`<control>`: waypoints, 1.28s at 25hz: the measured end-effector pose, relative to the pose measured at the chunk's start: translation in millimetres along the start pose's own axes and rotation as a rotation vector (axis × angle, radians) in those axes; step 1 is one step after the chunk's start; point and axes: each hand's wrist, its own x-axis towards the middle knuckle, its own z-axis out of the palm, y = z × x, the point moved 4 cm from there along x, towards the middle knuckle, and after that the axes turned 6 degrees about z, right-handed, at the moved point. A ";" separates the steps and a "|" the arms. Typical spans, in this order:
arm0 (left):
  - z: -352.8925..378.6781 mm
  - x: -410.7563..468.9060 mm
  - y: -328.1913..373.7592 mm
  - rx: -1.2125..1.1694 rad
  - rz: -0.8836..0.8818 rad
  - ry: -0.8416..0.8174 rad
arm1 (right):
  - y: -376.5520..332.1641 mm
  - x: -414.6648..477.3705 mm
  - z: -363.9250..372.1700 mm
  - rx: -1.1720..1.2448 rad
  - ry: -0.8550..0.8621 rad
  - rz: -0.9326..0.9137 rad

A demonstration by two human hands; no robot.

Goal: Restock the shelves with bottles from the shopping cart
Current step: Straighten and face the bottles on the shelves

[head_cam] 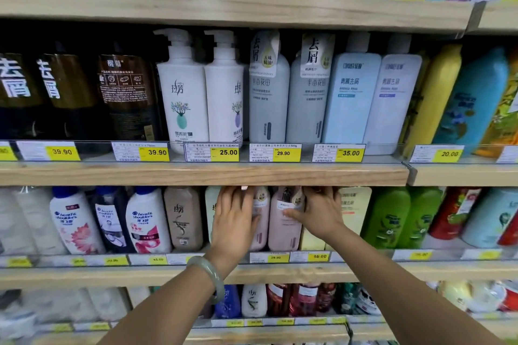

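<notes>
I see two pale pink bottles standing upright side by side on the third shelf (280, 274) down, just under the wooden shelf edge (201, 173) above. The right pink bottle (284, 230) is mostly in view; the left pink bottle (259, 232) is half hidden behind my left hand (234, 218). That hand lies flat against the left bottle, fingers pressed together and pointing up, their tips at the shelf edge. A pale green bangle (208, 277) sits on that wrist. My right hand (319, 213) wraps the right side of the right bottle, fingers close together reaching up near its top, the thumb laid across its front label. Whether it truly grips or only rests, I cannot tell. Left of the hands stand a beige bottle (183, 218) and white Head & Shoulders bottles (148, 221); to the right, green bottles (392, 218). Yellow price tags (277, 258) line the shelf front below. The shelf above holds white pump bottles (182, 87) and grey bottles (269, 98).
</notes>
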 end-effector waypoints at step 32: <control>17.2 -55.1 5.1 -0.507 -0.548 -0.368 | -3.4 -65.8 75.6 -0.136 -0.208 -0.181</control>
